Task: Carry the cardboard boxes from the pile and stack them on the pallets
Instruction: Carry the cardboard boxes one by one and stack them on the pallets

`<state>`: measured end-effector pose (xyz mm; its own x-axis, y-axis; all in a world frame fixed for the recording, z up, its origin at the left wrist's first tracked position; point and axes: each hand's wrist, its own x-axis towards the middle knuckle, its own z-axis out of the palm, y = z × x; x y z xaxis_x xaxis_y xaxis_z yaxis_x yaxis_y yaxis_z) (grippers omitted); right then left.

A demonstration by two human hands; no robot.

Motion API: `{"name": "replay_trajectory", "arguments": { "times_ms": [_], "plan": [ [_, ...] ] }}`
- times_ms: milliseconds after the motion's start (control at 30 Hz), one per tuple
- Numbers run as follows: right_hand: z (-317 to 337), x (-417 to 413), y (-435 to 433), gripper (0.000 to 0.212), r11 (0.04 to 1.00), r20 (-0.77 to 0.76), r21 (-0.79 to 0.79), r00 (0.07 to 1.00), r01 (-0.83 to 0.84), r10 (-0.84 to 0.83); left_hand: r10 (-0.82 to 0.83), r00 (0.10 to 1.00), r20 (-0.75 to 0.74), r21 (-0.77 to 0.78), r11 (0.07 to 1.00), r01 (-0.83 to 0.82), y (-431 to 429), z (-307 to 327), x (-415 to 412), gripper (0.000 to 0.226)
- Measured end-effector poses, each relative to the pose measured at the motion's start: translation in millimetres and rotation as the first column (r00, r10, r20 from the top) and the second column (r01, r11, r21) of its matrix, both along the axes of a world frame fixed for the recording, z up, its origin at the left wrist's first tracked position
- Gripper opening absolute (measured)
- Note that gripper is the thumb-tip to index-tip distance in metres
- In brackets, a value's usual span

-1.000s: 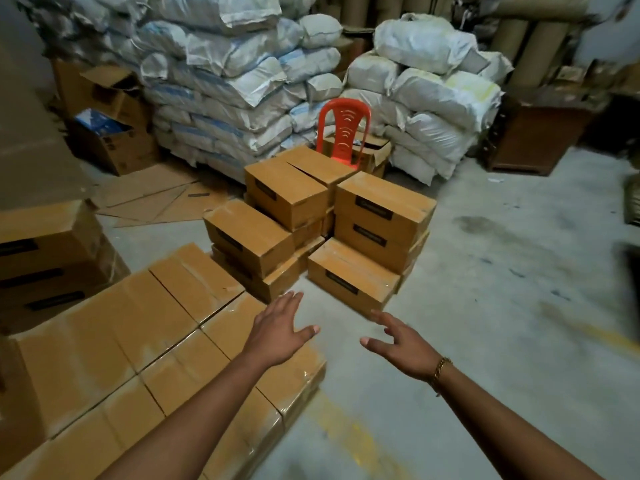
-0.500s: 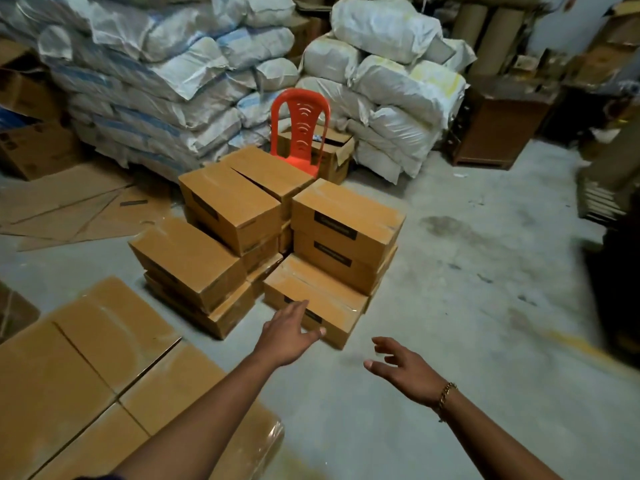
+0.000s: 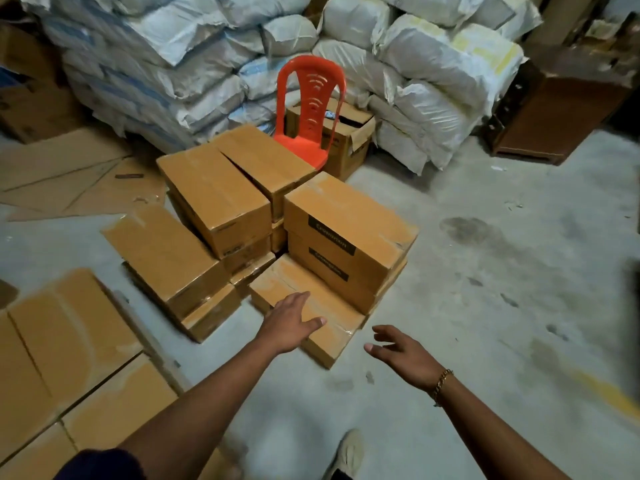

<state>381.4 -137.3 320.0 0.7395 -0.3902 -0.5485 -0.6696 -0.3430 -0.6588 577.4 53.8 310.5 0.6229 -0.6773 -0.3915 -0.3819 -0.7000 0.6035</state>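
Note:
A pile of brown cardboard boxes (image 3: 221, 199) stands on the concrete floor ahead of me. The nearest one is a low box (image 3: 332, 320) lying in front of a two-high stack with black labels (image 3: 349, 233). My left hand (image 3: 289, 322) reaches out open, fingers spread, over the near top of that low box. My right hand (image 3: 403, 351), wearing a gold bracelet, hovers open to the right of the same box, apart from it. At the lower left lies a flat layer of stacked boxes (image 3: 69, 344) wrapped in film.
An orange plastic chair (image 3: 310, 109) stands behind the pile, before an open box (image 3: 349, 140). White sacks (image 3: 426, 64) are heaped along the back. Flattened cardboard (image 3: 69, 174) covers the floor at left. A dark wooden cabinet (image 3: 554, 112) is at right. My shoe (image 3: 348, 452) shows below.
I have walked closer to the pile, which now fills the middle of the view. Both hands have reached forward, the left arriving over the nearest low box.

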Motion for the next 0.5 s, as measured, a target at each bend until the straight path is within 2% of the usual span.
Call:
{"name": "replay_trajectory", "arguments": {
  "times_ms": [200, 367, 500],
  "plan": [
    [-33.8, 86.4, -84.1, 0.064, 0.970, -0.133, 0.017, 0.961, -0.242, 0.242, 0.209, 0.974, -0.088, 0.053, 0.977, -0.205, -49.5, -37.8, 31.3, 0.078],
    [-80.8, 151.1, -124.2, 0.062, 0.951, -0.220, 0.063, 0.925, -0.303, 0.309, 0.376, 0.913, -0.154, 0.115, 0.925, -0.362, -63.4, -86.5, 57.3, 0.078],
    [-145.4, 197.2, -153.1, 0.058, 0.937, -0.272, 0.109, 0.896, -0.333, 0.350, 0.484, 0.852, -0.199, 0.185, 0.872, -0.453, -78.9, -148.7, 82.5, 0.078]
  ]
}}
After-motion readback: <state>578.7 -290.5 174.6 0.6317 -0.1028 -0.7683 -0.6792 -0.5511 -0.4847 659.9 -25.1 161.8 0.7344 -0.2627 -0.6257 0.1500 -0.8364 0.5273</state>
